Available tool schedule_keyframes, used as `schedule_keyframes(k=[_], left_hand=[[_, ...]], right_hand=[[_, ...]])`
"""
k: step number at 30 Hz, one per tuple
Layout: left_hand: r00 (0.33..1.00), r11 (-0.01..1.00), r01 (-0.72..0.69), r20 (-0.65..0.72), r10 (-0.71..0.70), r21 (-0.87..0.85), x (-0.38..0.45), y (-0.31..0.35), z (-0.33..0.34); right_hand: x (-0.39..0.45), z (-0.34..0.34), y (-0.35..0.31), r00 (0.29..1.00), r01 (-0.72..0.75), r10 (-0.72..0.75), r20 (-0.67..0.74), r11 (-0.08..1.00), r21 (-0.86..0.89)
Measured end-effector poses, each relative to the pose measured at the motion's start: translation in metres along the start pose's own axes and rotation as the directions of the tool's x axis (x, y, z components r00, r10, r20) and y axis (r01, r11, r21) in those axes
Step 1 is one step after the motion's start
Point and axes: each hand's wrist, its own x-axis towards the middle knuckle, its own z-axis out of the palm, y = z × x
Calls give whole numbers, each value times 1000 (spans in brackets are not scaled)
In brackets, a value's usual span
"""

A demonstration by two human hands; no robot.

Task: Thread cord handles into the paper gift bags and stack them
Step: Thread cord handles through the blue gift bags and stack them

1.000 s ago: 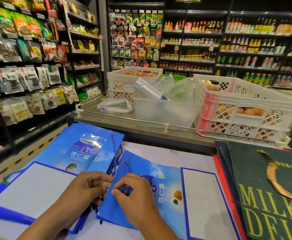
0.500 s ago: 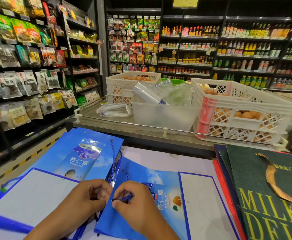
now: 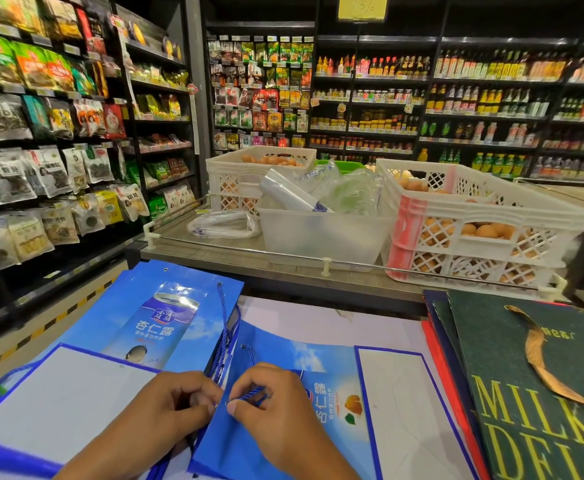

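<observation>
Change since the earlier frames: both hands had stayed on the same flat blue gift bag (image 3: 276,407); the right hand's pinch on the cord had shifted a little along it, and the two thumbs had drawn closer together at the bag's near-left edge.
Left hand (image 3: 166,410): fingers curled, thumb and forefinger pinching the bag's left edge just beside the right thumb.
Right hand (image 3: 276,410): fingers curled, thumb and forefinger pinching the blue cord (image 3: 249,394), which lay across the knuckles and ran up to a punched hole in the bag just beyond the hand.
Gift bag in work: flat under both hands, its printed face up, its white panel extending to the right of the right hand.
Stack of blue bags (image 3: 134,327): just left of and beyond the left hand, lying flat, a twisted blue handle (image 3: 226,317) hanging from the top bag's hole and trailing toward the left hand.
Dark green bags (image 3: 539,386): well right of the right hand, flat in a pile with red and navy edges showing beneath.
Clear plastic tub (image 3: 321,233): beyond both hands on the counter, holding rolls and crumpled plastic bags.
White crate, right (image 3: 474,216): beside the tub, holding brown eggs.
White crate, rear (image 3: 249,178): behind the tub to its left, also with eggs on top.
Loose plastic bags (image 3: 224,224): on the counter left of the tub.
Store shelves (image 3: 422,98): far beyond the hands, packed with bottles and packets.
</observation>
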Motion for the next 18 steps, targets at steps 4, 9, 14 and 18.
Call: schedule_keyframes(k=[4,9,14,18], left_hand=[[999,997,37,17,-36,-72,-1,0,1],[999,996,26,-27,-29,-88,-2,-1,1],[993,989,4,-116,-21,-149,-4,0,5],[990,988,-1,-136,-21,-155,-4,-3,6]], right_hand=[[-2,1,-2,1000,7,-7,5,1000,30],[-2,1,-3,1000,-11,11,-4,997,74],[-3,1,-4,999,-36,34,18,995,95],[-3,2,-3,996,-80,76,44,992,100]])
